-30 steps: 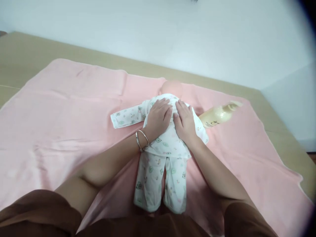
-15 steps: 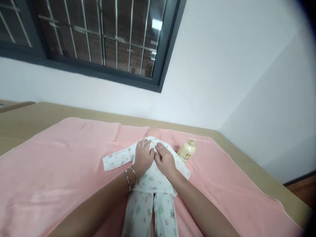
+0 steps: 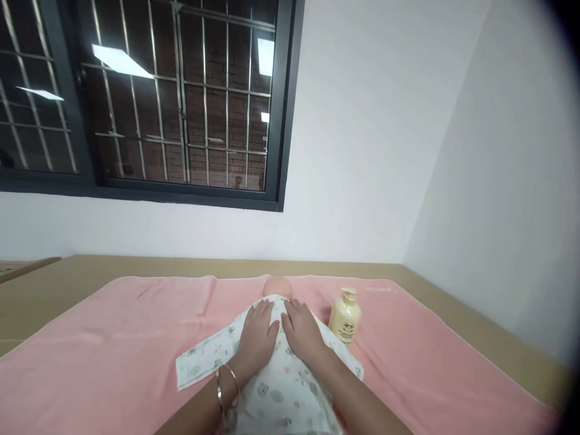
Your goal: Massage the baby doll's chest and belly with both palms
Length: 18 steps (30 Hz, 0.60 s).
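A doll (image 3: 290, 386) in a white top printed with small green and pink figures lies on a pink blanket (image 3: 113, 344). Its smooth, bare head (image 3: 278, 286) shows at the far end. My left hand (image 3: 259, 332) rests flat on the left of the upper body, fingers stretched towards the shoulder, two bangles on the wrist. Flat on the right side lies my right hand (image 3: 302, 331), the two thumbs close together. One sleeve (image 3: 203, 359) spreads out to the left. Most of the lower body is out of frame.
A pale yellow pump bottle (image 3: 345, 317) stands on the blanket to the right of the doll. Beneath the blanket is a wooden tabletop (image 3: 149, 266), bordered by white walls (image 3: 362, 151). A dark-framed window (image 3: 181, 193) with metal bars is at the back left.
The view has tilted up, so the doll, bottle and blanket sit lower in frame and the trousers have dropped out. Both hands stay on the doll's upper body, fingers now straighter.
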### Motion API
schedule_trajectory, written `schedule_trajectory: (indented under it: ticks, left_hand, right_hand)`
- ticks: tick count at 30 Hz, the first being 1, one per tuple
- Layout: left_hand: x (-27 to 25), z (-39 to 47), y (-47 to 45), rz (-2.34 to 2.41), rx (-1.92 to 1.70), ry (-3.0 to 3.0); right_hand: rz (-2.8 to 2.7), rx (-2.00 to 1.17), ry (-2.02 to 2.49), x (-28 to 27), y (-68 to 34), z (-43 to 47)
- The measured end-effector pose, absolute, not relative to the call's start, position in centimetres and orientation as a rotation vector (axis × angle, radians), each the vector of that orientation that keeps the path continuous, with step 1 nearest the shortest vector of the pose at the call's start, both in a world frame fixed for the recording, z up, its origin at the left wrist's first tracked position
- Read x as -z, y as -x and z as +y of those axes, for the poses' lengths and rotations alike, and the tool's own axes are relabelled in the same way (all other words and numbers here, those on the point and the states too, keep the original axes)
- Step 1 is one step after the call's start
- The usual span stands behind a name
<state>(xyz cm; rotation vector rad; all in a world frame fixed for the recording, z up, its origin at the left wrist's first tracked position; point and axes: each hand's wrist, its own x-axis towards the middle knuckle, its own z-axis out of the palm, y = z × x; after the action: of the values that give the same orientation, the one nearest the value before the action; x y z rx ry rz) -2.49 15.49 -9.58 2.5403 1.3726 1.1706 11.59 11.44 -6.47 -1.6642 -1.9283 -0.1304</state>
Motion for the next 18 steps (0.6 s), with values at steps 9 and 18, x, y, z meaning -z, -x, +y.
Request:
schedule_trajectory:
  ticks: [9, 18]
  left_hand:
    - [10.3, 14.0, 2.8, 1.346, -1.612, -2.636]
    - [10.3, 14.8, 2.8, 1.48, -1.21, -2.516]
  right_hand:
    - [-1.951, 0.206, 1.788, 6.8, -9.8, 9.5]
    - [-1.981, -0.041, 1.802, 6.5, -11.7, 10.9]
